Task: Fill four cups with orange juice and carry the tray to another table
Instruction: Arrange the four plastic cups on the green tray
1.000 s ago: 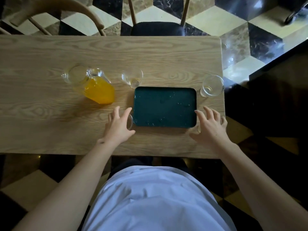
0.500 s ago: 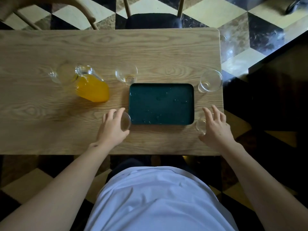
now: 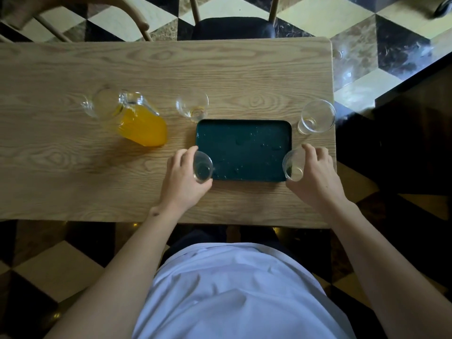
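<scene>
A dark green tray lies on the wooden table. My left hand grips an empty clear cup over the tray's near left corner. My right hand grips another empty clear cup at the tray's near right corner. A third empty cup stands just beyond the tray's far left corner. A fourth stands right of the tray near the table's edge. A glass pitcher of orange juice stands to the left.
Two wooden chairs stand past the table's far edge, one with a dark seat and one with a curved back. The table's right edge lies close to the fourth cup. A dark surface is at the right. The floor is chequered.
Both hands have closed on the two near cups and brought them inward to the tray's near corners. The camera has shifted slightly.
</scene>
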A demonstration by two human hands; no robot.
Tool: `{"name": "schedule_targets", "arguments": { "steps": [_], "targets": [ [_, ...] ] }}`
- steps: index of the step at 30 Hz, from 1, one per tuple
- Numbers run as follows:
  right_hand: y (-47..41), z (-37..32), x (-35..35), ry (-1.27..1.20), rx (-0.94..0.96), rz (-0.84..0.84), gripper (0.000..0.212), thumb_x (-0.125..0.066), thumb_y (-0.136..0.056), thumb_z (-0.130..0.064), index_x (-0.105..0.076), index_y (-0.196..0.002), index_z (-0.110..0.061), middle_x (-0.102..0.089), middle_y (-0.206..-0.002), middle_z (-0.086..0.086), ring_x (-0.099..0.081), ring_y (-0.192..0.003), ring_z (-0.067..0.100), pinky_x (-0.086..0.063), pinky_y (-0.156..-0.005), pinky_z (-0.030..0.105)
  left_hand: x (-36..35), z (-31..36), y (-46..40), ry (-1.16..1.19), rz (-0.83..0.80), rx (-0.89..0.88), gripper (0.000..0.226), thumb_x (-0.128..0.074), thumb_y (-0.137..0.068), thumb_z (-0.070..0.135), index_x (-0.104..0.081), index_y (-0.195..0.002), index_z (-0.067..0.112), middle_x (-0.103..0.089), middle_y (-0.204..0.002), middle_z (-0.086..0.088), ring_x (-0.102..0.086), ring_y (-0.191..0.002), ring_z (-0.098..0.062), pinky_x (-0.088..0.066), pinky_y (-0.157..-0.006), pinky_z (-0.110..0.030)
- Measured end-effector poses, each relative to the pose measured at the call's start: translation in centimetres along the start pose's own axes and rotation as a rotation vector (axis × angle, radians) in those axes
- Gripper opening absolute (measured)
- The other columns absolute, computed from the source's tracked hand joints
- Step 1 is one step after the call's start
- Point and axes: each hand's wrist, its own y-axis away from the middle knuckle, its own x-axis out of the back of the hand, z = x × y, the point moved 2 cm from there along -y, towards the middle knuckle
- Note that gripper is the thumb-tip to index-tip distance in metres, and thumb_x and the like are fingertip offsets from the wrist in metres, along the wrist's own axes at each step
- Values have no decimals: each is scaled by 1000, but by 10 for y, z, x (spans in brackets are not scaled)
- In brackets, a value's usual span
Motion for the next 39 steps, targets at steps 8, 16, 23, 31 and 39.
{"name": "schedule_targets", "arguments": {
  "steps": [8,16,23,31,39],
  "targets": [
    [-12,-36,-15,-79,129,-7,89,-73,-70,-31,-25,-145,-21,-34,-135,2,-38,-125,25,-48,-77,34,-20,23,-25,20,-44,-82,89,-82,-75,37,-35,-149,18,-40,-145,-4,-40,-132,-25,-44,-105,-39],
    [-18,-58,-40,-51,190,-21,87,-74,-71,-28,-28,-144,-16,-34,-138,2,-39,-123,25,-46,-76,31,-29,29,-30,2,-59,-128,92,-81,-77,38,-31,-151,20,-39,-147,-2,-37,-133,-23,-39,-106,-36],
    [-16,-60,-44,25,196,-48,85,-74,-67,-25,-31,-139,-15,-38,-131,7,-42,-114,30,-50,-72,37,-32,27,-31,-4,-83,-153,94,-82,-75,37,-30,-152,21,-39,-145,-1,-38,-130,-25,-40,-105,-37],
    [-12,-54,-40,109,211,-43,84,-77,-66,-22,-33,-137,-13,-42,-123,12,-44,-107,32,-50,-69,39,-34,23,-17,-44,-94,-148,92,-82,-75,38,-32,-150,19,-39,-145,0,-41,-127,-25,-43,-102,-37],
    [-12,-49,-40,147,229,-57,89,-77,-66,-29,-29,-140,-16,-42,-124,11,-43,-107,31,-48,-70,39,-34,22,-18,17,-107,-139,97,-84,-73,40,-30,-151,22,-34,-148,-1,-39,-134,-25,-43,-107,-42]
  ]
}}
